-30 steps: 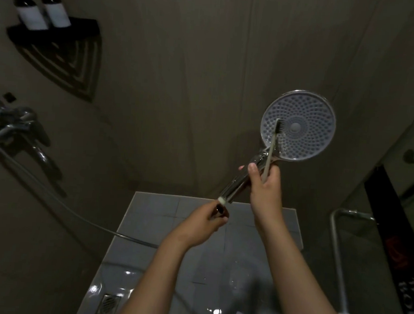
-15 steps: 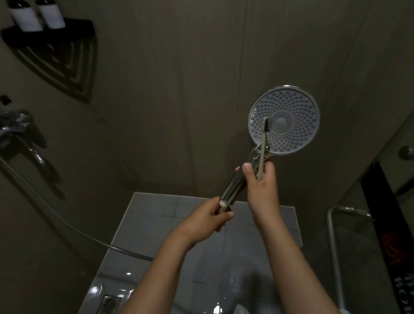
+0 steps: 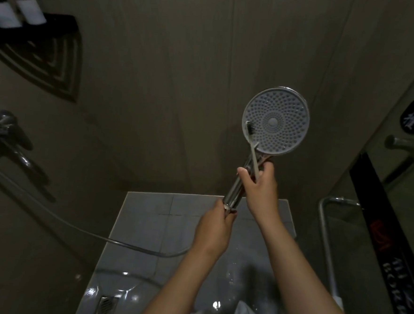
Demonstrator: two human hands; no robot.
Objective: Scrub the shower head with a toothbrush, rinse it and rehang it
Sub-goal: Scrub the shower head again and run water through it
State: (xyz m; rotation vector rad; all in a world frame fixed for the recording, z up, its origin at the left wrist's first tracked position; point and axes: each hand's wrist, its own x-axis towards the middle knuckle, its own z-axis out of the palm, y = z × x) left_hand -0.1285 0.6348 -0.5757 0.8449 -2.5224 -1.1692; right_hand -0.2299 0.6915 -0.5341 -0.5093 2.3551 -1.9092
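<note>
A round shower head (image 3: pixel 277 120) with a pale dotted face points toward me, held up in front of the dark wall. My left hand (image 3: pixel 214 227) grips the lower end of its chrome handle (image 3: pixel 235 193). My right hand (image 3: pixel 260 187) holds a white toothbrush (image 3: pixel 253 150) by the handle. The brush's dark bristles rest on the lower left part of the face. A grey hose (image 3: pixel 73 226) runs from the handle's end down and left toward the tap.
A chrome mixer tap (image 3: pixel 4 130) sticks out of the left wall. Above it, a black corner shelf (image 3: pixel 51 23) carries two dark bottles (image 3: pixel 18 8). The wet tiled floor (image 3: pixel 152 226) has a drain (image 3: pixel 106 306) at the lower left. A glass door with a chrome bar (image 3: pixel 327 239) stands at right.
The shower head and both hands have shifted slightly left. The toothbrush head has slid from near the centre of the face toward its lower left edge.
</note>
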